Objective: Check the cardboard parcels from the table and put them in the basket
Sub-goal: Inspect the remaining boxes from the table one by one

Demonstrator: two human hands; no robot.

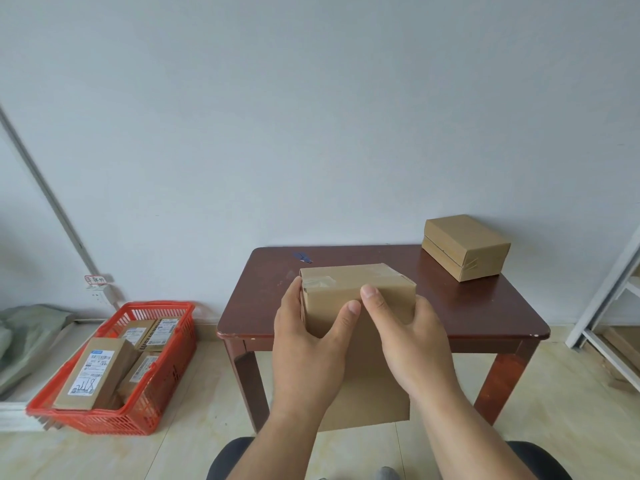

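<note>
Left hand: the left hand (304, 344), lower centre of the frame, grips the near left side of the held parcel, thumb laid across its front face, fingers wrapped round the left end.
Right hand: the right hand (412, 337), just right of the left, grips the same parcel, thumb on the top front edge, fingers curled round the right end.
Held parcel: a plain brown taped cardboard parcel (360, 289), centre of the frame, held between both hands, in front of the surface's near edge.
Basket: a red plastic mesh basket (162, 386) on the floor, lower left of the frame, well apart from the hands; several labelled brown cardboard parcels (93, 372) lie inside it.
Surface: a dark red-brown wooden surface (485, 310), centre right.
Second parcel: a brown taped cardboard box (465, 247) at the far right corner of the surface, against the pale wall (311, 116).
</note>
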